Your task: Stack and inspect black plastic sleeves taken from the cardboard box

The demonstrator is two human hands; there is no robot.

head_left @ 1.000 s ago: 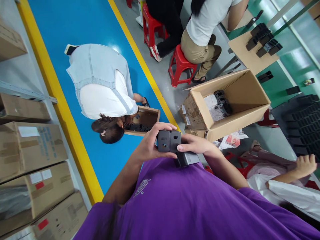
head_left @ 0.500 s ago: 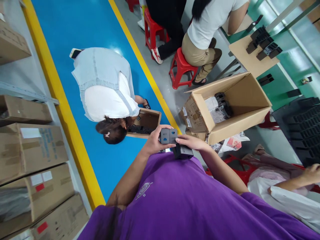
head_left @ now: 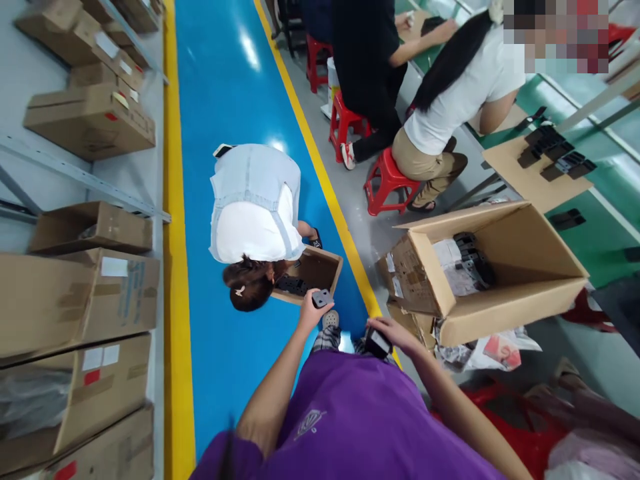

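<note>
My left hand (head_left: 311,312) grips a small dark grey block-shaped part (head_left: 323,299) with cut-outs in its top face. It is held out over the near edge of a low cardboard box (head_left: 336,275) that has several black parts (head_left: 294,285) in it. In front of my waist, my right hand (head_left: 393,333) is closed around a black box-shaped part (head_left: 379,343); its exact kind does not show. The two hands are apart. Close to my left hand, a co-worker (head_left: 257,220) bends over the same box.
A large open carton (head_left: 525,320) with black parts and paper stands at the right. Shelves with cardboard boxes (head_left: 125,293) line the left side. Co-workers sit on red stools (head_left: 393,183) along a green bench (head_left: 610,200). Plastic and paper scraps (head_left: 500,350) lie under the carton.
My hands have moved apart: the left went forward with the grey part toward the low box, the right stayed near my waist with the black part. My view has shifted left.
</note>
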